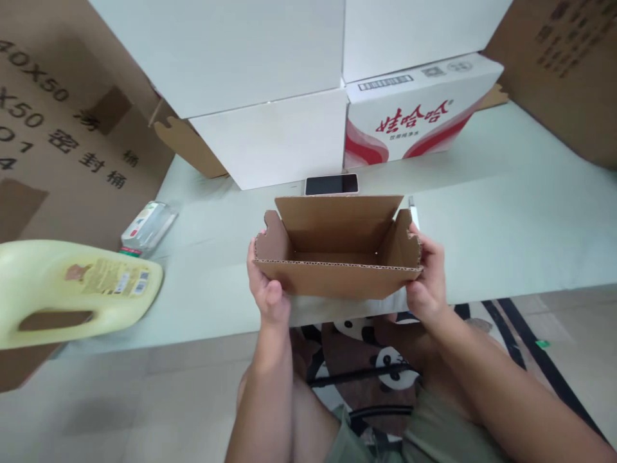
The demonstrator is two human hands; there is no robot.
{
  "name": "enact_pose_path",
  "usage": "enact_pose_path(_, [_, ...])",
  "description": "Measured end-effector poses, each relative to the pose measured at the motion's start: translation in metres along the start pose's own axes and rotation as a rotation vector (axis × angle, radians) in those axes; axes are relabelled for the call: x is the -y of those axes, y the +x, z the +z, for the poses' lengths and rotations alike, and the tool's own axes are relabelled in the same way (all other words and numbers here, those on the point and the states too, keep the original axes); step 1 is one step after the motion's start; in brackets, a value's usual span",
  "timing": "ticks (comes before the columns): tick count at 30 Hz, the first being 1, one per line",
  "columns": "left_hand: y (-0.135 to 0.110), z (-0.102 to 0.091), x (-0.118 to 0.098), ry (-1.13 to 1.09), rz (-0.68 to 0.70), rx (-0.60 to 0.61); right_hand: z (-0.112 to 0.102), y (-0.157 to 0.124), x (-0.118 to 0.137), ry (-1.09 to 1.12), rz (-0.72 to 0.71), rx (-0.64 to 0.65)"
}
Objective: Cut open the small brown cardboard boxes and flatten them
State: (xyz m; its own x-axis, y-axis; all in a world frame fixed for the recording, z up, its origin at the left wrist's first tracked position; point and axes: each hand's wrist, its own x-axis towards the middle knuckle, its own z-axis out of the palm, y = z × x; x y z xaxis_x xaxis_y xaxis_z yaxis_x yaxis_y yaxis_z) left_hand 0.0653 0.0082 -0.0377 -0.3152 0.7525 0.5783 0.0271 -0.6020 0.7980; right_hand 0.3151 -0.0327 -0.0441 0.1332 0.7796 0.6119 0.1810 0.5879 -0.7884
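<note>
A small brown cardboard box [337,280] with its top open sits between my hands at the near edge of the table. Its back flap stands up, the side flaps have notched edges, and the part of the inside that shows holds nothing. My left hand [270,292] grips the left end, thumb on the front wall. At the right end my right hand [429,276] is closed on the box in the same way. Just behind the box lies a phone-like device [332,184] with a dark screen. A thin white object [413,212] is partly hidden behind my right hand.
White cartons [274,138] are stacked at the back, one [414,119] with red print. Large brown cartons flank the table [520,212]. At left lie a pale yellow jug [87,289] and a clear bottle [149,226]. A panda-patterned cloth [395,370] shows below the table edge.
</note>
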Motion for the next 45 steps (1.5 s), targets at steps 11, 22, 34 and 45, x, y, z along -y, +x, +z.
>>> enact_pose_path(11, [0.005,0.016,0.007,0.002,0.057,0.074,-0.013,0.013,-0.005,-0.180,-0.155,0.095])
enact_pose_path(22, [0.006,0.001,-0.002,0.303,0.178,0.206,-0.006,0.011,-0.001,-0.287,-0.131,0.011])
enact_pose_path(34, [0.001,0.010,-0.001,0.124,-0.061,0.070,0.011,-0.001,0.011,0.007,0.109,-0.127])
enact_pose_path(45, [-0.001,0.003,-0.014,0.095,-0.235,0.237,-0.011,0.009,-0.004,-0.012,0.200,0.021])
